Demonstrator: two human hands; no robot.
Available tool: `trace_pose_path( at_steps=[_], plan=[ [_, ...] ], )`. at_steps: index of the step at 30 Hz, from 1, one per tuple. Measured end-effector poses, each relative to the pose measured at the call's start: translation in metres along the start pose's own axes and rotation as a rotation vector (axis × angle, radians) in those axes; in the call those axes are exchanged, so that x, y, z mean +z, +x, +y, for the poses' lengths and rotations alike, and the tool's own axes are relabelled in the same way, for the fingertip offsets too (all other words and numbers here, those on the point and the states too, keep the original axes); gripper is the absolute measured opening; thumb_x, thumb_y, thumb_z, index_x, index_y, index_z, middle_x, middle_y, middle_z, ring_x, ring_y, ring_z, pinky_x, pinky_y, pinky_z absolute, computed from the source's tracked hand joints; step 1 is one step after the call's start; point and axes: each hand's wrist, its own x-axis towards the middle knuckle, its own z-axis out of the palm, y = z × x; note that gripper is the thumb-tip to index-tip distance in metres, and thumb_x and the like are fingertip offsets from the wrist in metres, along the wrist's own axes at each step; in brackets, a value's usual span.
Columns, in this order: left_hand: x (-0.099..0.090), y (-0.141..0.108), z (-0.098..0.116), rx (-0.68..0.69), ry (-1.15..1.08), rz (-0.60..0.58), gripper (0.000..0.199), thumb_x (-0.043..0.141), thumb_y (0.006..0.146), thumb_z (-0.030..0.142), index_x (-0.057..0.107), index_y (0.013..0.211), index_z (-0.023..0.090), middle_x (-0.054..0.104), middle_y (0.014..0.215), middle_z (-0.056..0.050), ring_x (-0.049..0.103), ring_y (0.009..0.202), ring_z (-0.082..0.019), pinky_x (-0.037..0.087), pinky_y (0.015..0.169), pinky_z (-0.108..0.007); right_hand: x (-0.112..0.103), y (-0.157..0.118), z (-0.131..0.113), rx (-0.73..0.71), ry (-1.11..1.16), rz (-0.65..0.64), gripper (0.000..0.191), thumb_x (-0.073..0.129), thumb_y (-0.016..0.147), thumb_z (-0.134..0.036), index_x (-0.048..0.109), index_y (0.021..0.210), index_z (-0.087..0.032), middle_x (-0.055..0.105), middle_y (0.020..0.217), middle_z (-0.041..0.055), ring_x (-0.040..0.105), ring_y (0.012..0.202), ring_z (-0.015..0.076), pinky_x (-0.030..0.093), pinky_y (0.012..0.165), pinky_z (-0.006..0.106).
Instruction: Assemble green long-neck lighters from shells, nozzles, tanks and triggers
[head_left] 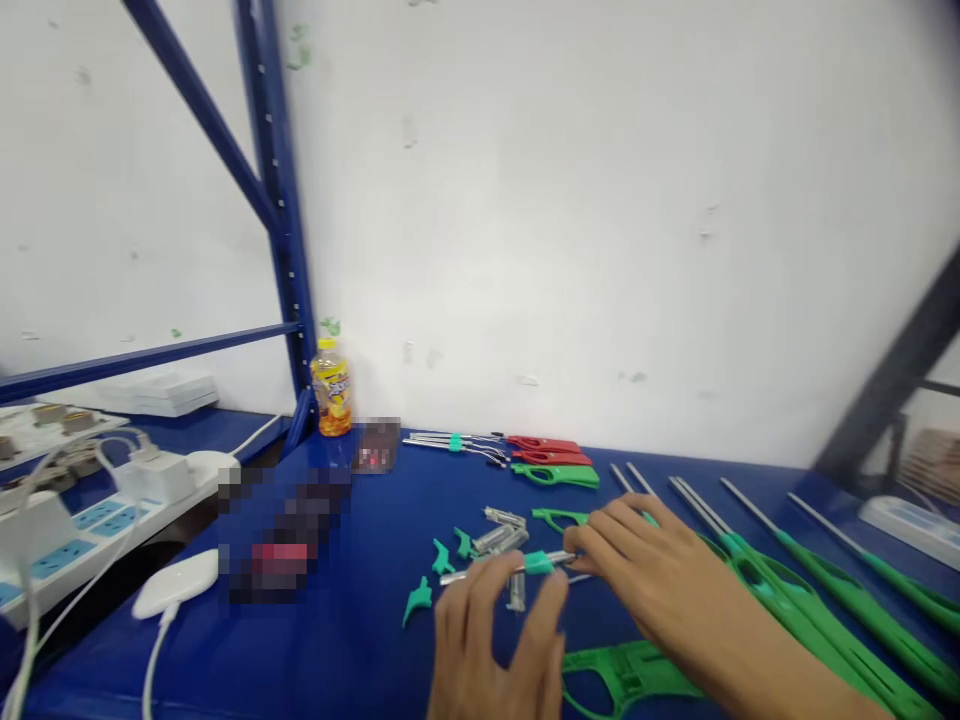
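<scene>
My right hand (660,565) reaches in from the right, its fingertips closed around the right end of a thin metal lighter tube with a teal collar (538,563). My left hand (499,645) is just below that tube, thumb and fingers apart and slightly curled; its fingertips overlap the tube in view, and I cannot tell whether they touch. Behind and beside the tube lie several clear plastic fuel tanks (504,537). Several small teal triggers (418,602) are left of my left hand. A green lighter handle shell (626,678) lies below my right wrist, partly hidden.
Toward the wall lie more metal tubes (455,442), red handle shells (544,450) and a green shell (555,474). Several long green lighters (814,600) lie right. A drink bottle (331,388) stands by the blue post (279,200). Left are a white charger (176,582) and power strip (112,530).
</scene>
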Motion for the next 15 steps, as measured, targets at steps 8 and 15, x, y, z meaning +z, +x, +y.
trace_pose_path(
  at_steps=[8, 15],
  plan=[
    [-0.001, 0.017, -0.014, 0.147, -0.181, -0.161, 0.029, 0.054, 0.111, 0.021, 0.063, 0.138, 0.026, 0.075, 0.104, -0.002, 0.077, 0.089, -0.013, 0.06, 0.08, -0.019, -0.015, -0.017, -0.022, 0.119, 0.129, 0.006, 0.02, 0.046, 0.114, -0.024, 0.066, 0.11, -0.023, 0.073, 0.095, 0.0037, 0.068, 0.083, 0.0237, 0.051, 0.085, 0.042],
    [-0.007, 0.008, -0.013, 0.066, -0.276, -0.265, 0.032, 0.049, 0.111, 0.016, 0.06, 0.14, 0.027, 0.072, 0.115, -0.003, 0.078, 0.095, -0.012, 0.061, 0.083, -0.017, -0.018, -0.077, -0.018, 0.607, 0.432, -0.018, 0.048, 0.056, 0.109, -0.054, 0.053, 0.154, -0.037, 0.07, 0.143, 0.0074, 0.069, 0.128, 0.0311, 0.057, 0.106, 0.048]
  ],
)
